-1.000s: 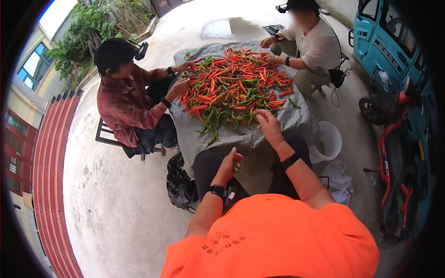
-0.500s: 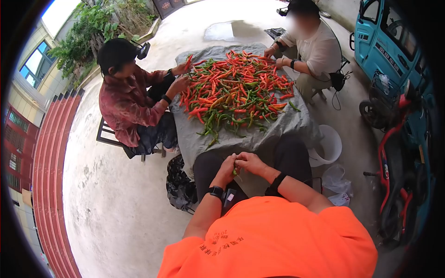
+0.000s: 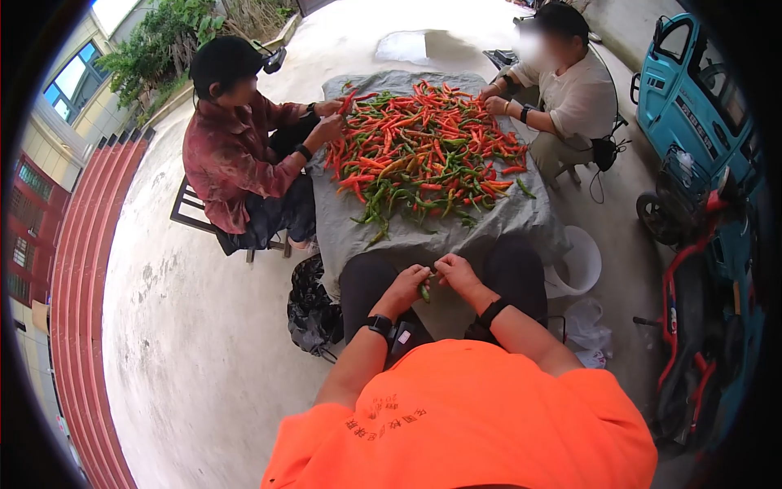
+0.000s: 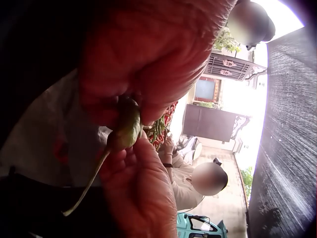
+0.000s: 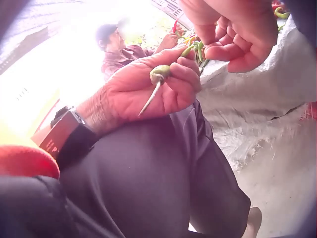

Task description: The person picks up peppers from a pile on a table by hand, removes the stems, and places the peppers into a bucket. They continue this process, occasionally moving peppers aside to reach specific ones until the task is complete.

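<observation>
In the head view my left hand (image 3: 405,289) holds a green chili pepper (image 3: 424,290) above my lap. The right wrist view shows its long pale stem (image 5: 150,99) pointing down out of the left hand's curled fingers. From the left wrist, the pepper (image 4: 127,124) appears between both hands. Close beside it, my right hand (image 3: 459,275) has its fingers curled and its thumb near the index fingertip; I cannot tell whether it pinches anything. Beyond my knees, a large pile of red and green chili peppers (image 3: 428,155) covers the grey sheet (image 3: 358,248) on the table.
Two people sit at the pile, one in a red shirt (image 3: 220,155) on the left, one in a light shirt (image 3: 578,90) on the right. A white bucket (image 3: 582,261) stands by my right knee, a black plastic bag (image 3: 309,310) by my left. A blue vehicle (image 3: 692,98) is parked at right.
My right hand has come from the pile's near edge back to my left hand, then shifted slightly away. The left hand keeps the green chili pepper and has moved a little right.
</observation>
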Tool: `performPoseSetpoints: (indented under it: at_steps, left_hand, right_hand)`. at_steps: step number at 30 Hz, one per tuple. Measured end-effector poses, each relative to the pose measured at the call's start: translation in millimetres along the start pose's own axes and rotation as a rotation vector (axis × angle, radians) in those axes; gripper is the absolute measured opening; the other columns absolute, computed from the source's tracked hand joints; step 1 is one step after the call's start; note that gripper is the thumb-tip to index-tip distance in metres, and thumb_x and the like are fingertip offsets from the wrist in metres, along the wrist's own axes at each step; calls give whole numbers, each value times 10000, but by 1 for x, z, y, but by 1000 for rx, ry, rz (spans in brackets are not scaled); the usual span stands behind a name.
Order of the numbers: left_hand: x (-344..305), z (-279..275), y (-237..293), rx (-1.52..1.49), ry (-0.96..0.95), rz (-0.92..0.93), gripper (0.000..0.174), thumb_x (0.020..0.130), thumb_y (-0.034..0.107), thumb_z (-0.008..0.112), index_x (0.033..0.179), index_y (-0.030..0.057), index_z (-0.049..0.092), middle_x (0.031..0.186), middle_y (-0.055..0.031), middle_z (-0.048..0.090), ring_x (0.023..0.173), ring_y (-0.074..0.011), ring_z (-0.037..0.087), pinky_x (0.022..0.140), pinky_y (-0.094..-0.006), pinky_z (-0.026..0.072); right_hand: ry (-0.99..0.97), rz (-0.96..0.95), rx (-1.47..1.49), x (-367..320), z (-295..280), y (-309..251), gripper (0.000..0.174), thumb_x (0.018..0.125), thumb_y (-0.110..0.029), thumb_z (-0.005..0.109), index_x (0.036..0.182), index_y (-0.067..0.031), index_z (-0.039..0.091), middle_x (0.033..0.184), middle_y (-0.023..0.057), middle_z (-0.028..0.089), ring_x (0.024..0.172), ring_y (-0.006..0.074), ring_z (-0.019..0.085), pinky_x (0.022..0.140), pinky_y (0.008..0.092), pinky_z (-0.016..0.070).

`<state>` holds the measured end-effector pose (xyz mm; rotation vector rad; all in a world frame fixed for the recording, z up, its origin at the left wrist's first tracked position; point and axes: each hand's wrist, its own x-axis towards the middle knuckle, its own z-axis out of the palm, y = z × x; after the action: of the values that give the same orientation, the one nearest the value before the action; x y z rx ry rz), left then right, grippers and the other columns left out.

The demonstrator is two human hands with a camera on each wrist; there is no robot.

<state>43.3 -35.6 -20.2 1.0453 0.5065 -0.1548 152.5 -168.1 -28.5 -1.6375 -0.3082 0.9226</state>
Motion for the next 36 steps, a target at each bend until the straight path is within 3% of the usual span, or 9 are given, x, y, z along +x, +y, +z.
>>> performPoseSetpoints:
  at_steps: [4, 7, 10, 13, 16, 25, 28, 31, 36]
  left_hand:
    - [11, -14, -10, -248, 124, 86, 151, 919, 237, 541, 932, 87, 532, 758, -16, 522, 678, -130, 526, 611, -274, 446]
    - [10, -16, -5, -417, 231, 81, 145, 935, 243, 525, 939, 98, 541, 782, -20, 539, 697, -146, 541, 641, -300, 471]
    - [13, -17, -7, -409, 201, 119, 141, 941, 234, 514, 938, 95, 537, 791, -25, 536, 718, -148, 544, 674, -322, 482]
    - [11, -19, -5, -437, 202, 119, 147, 938, 224, 517, 957, 80, 539, 822, -37, 545, 764, -165, 559, 707, -339, 488]
    - [7, -15, 0, -480, 241, 91, 159, 931, 217, 529, 993, 72, 538, 892, -54, 572, 831, -191, 578, 747, -357, 493]
    - [11, -16, -4, -390, 154, -59, 257, 899, 147, 547, 1130, 82, 456, 1020, -77, 581, 894, -202, 587, 792, -363, 477]
    - [14, -19, -7, -344, 139, -42, 251, 899, 137, 542, 1128, 91, 451, 993, -76, 580, 878, -200, 591, 752, -347, 471]
    - [13, -17, -4, -291, 264, 1, 251, 896, 133, 544, 1125, 98, 448, 956, -65, 579, 874, -196, 590, 707, -336, 464]
    - [15, -14, -7, -274, 239, -74, 390, 875, 136, 571, 1228, 91, 411, 1071, -83, 519, 950, -231, 574, 772, -357, 481]
  right_hand:
    - [-155, 210, 1, -9, -2, -5, 285, 916, -313, 504, 991, -47, 570, 853, 54, 622, 625, 128, 587, 585, 261, 497]
    - [-325, 390, 2, -23, 1, -22, 568, 932, -509, 387, 1093, 13, 540, 961, 146, 631, 748, 217, 643, 676, 369, 532]
    - [-465, 511, 80, -25, 0, -35, 523, 927, -499, 418, 1079, -20, 564, 854, 97, 638, 650, 169, 616, 595, 328, 510]
    - [-597, 382, -87, -29, -3, -39, 438, 925, -439, 459, 1041, -40, 595, 774, 41, 625, 576, 130, 575, 553, 299, 491]
    - [-575, 345, -155, -29, -3, -38, 359, 924, -369, 488, 1020, -46, 611, 741, 8, 611, 548, 107, 551, 549, 265, 478]
    - [-525, 204, -55, -9, -4, -17, 279, 931, -296, 501, 938, -40, 613, 763, 25, 615, 622, 105, 578, 582, 234, 484]
    - [-553, 201, -98, -7, -6, -14, 268, 924, -288, 516, 908, -35, 603, 759, 30, 616, 644, 112, 591, 583, 239, 493]
    - [-539, 206, -186, -11, -8, -20, 255, 919, -265, 518, 895, -26, 605, 735, 34, 614, 644, 115, 596, 584, 249, 501]
    - [-472, 115, -347, -16, -20, -45, 269, 916, -255, 500, 874, -11, 606, 708, 42, 615, 608, 117, 590, 582, 253, 499]
